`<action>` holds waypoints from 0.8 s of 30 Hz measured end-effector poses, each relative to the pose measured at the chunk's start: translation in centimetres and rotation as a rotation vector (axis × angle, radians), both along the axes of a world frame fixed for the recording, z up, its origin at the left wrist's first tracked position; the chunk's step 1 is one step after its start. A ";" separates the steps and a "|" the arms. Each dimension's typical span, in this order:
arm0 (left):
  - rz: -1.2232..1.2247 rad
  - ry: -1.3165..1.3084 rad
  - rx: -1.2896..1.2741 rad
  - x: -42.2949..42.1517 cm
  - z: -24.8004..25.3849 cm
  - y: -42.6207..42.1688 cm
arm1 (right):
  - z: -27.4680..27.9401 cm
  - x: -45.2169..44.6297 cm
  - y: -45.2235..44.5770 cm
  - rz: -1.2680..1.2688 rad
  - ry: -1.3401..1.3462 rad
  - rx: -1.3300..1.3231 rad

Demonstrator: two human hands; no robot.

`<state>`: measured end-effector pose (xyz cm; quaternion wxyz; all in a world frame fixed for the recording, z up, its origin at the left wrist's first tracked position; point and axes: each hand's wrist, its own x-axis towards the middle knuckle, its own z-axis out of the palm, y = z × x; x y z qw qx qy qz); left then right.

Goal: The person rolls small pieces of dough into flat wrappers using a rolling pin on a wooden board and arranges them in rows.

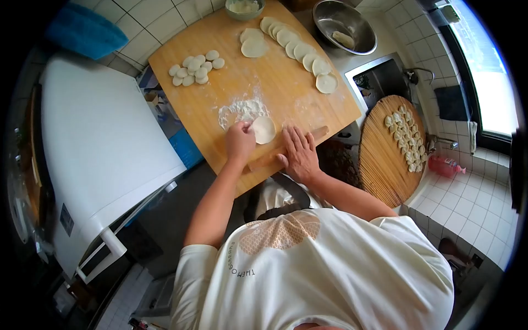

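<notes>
My left hand (241,142) pinches the left edge of a round dumpling wrapper (264,130), which lies on the wooden board (220,102). Beside it, my right hand (300,154) rests flat over a wooden rolling pin (319,132), fingers stretched out. The pin lies at a slant near the board's front edge; its middle is hidden under that hand. Loose white flour (242,110) is spread just beyond my left hand. Farther back on the left sits a cluster of small dough pieces (192,70). Rolled wrappers (302,52) overlap in a row along the right side.
A small stack of wrappers (253,46) and a bowl (244,7) are at the board's far side. A metal bowl (352,25) holding dough stands by the sink (379,77). Right of me, a round slatted tray (379,165) carries many dumplings. A white appliance (104,143) is on the left.
</notes>
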<state>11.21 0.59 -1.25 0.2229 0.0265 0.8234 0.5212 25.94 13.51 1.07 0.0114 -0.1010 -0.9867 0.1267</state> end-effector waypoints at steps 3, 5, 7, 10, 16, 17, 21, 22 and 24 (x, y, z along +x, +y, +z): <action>-0.261 0.108 -0.356 0.2 3.5 1.4 | -1.0 -5.9 1.2 0.010 0.043 0.025; -0.255 0.135 -0.366 -1.4 1.9 2.6 | -0.5 -11.0 1.7 -0.061 0.069 0.025; -0.295 0.217 -0.415 -2.9 2.6 3.4 | -0.9 -13.4 2.2 -0.100 0.111 0.011; -0.267 0.270 -0.386 -3.4 2.5 3.3 | -0.6 -11.9 1.9 -0.093 0.100 -0.024; 0.008 -0.019 0.006 -0.1 0.9 -0.1 | 0.3 0.0 -0.8 -0.017 0.023 -0.008; -0.077 0.040 -0.102 0.3 0.3 -0.3 | -0.1 -0.8 -0.5 -0.018 0.021 -0.009; -0.324 0.191 -0.446 -1.3 2.5 1.9 | -0.4 -9.7 1.1 -0.058 0.113 0.014; -0.326 0.194 -0.446 -2.2 2.3 2.4 | -0.9 -11.4 1.5 -0.060 0.115 0.015; -0.327 0.182 -0.448 -3.6 2.0 3.1 | -1.3 -13.6 1.9 -0.147 0.217 0.044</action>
